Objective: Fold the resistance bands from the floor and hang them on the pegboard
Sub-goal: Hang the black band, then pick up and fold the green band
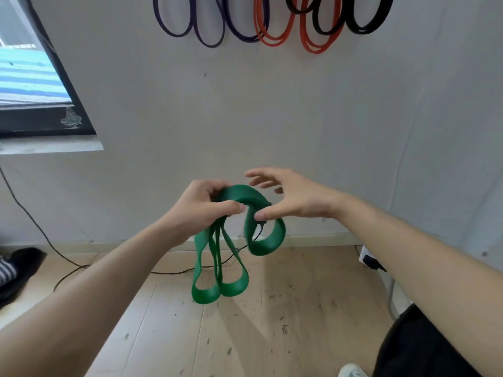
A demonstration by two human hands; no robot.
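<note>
Right now, in the head view, the left hand (201,210) is gripping a green band (205,293), its fingers and thumb curling tightly round the gathered strands. Two long loops are hanging down from that fist above the wooden floor (272,322), and a third, rounder loop is arching over to the right. The right hand (291,197) is hovering just beside this rounder loop with its fingers spreading wide and holding nothing; its thumb is lying against the band's top, though whether it is pressing there I cannot tell. Both hands are meeting in mid-air in front of the white wall (272,118), a little above its bottom edge.

Up at the wall's top edge, purple bands (209,43), orange bands (275,40) and black bands (364,28) are hanging side by side, their tops running out of view. A thin black cable (35,221) is trailing down the wall's left side and across the floor. A dark-framed window (40,118) is showing by the wall's left edge.
</note>
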